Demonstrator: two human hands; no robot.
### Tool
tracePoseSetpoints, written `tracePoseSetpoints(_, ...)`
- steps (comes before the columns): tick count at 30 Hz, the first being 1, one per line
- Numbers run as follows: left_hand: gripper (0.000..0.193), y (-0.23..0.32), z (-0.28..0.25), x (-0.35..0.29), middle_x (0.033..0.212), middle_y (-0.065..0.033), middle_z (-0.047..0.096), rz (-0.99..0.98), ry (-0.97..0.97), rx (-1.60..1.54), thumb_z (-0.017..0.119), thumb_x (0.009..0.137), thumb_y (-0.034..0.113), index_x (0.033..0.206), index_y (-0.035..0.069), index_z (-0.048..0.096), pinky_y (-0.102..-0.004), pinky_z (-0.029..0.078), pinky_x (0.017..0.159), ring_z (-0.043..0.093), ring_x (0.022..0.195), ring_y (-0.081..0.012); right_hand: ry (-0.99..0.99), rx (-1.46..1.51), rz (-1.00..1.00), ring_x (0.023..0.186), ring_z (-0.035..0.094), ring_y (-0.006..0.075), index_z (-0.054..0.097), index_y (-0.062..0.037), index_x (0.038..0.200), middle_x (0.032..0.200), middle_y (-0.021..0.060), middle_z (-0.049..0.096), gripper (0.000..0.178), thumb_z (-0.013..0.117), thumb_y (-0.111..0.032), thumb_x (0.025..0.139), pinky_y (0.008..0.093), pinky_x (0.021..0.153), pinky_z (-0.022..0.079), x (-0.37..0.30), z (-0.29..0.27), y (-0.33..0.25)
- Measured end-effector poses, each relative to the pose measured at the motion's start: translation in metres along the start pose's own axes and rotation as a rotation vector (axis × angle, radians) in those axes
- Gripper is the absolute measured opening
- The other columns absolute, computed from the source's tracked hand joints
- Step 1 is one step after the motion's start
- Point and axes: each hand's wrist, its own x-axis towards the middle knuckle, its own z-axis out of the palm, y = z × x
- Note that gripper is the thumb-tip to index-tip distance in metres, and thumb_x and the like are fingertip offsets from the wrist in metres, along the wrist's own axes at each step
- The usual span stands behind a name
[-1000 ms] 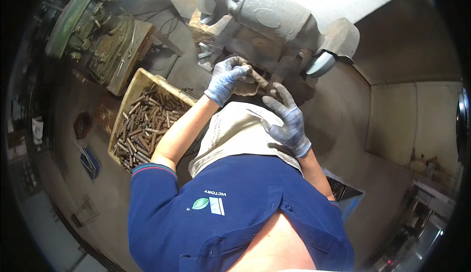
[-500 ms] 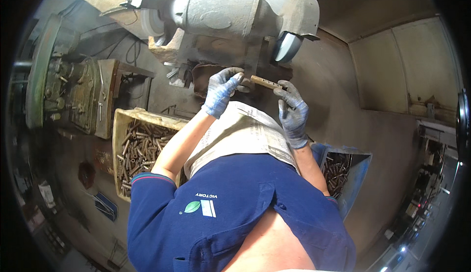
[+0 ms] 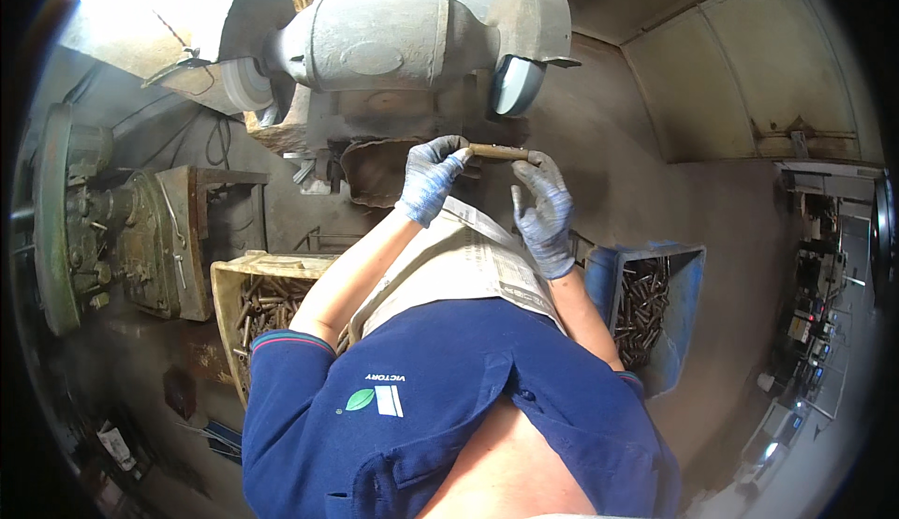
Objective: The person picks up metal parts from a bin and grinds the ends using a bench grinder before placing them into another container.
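Note:
A short brownish metal tube (image 3: 498, 152) lies nearly level between my hands, below the right grinding wheel (image 3: 518, 86) and apart from it. In its blue-grey work glove, my left hand (image 3: 431, 180) pinches the tube's left end. My right hand (image 3: 546, 210), gloved alike, has its thumb and fingers at the right end. Above both hands stands a grey bench grinder (image 3: 375, 46) with a second wheel (image 3: 245, 83) at its left. A printed paper sheet (image 3: 468, 261) covers my lap.
By my left arm is a yellowish crate (image 3: 272, 262) of metal tubes. A blue bin (image 3: 690, 318) with more tubes stands by my right arm. A green-grey machine (image 3: 140, 233) stands at far left, and pale panels (image 3: 740, 79) are at upper right.
The tube has gone from a slant in my right hand to nearly level, and my left hand has closed on its left end. The whole view has shifted slightly.

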Motion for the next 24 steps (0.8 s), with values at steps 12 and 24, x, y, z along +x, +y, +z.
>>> tracePoseSetpoints(12,0.012,-0.02,0.006,0.042,0.082,-0.0037,0.063,0.036,0.05,0.241,0.062,0.085,0.006,0.092,-0.003,0.063,-0.0232,0.051,0.066,0.058,0.07,-0.0091,0.003,0.437,0.268,0.109,0.054,0.0242,0.061,0.0063,0.102,0.117,0.0157,0.055,0.018,0.051,-0.001,0.089,0.0381,0.095,0.045,0.015,0.004,0.062)
tracePoseSetpoints(24,0.012,-0.059,0.034,0.075,0.085,-0.0109,0.065,-0.197,0.194,-0.184,0.059,0.087,0.007,0.096,0.0,0.061,-0.0352,0.056,0.059,0.065,0.076,-0.0199,0.06,0.398,0.442,0.088,0.058,0.0119,0.067,-0.002,0.096,0.093,0.0046,0.066,0.015,0.057,-0.006,0.086,0.0266,0.081,0.044,0.034,-0.009,0.107)
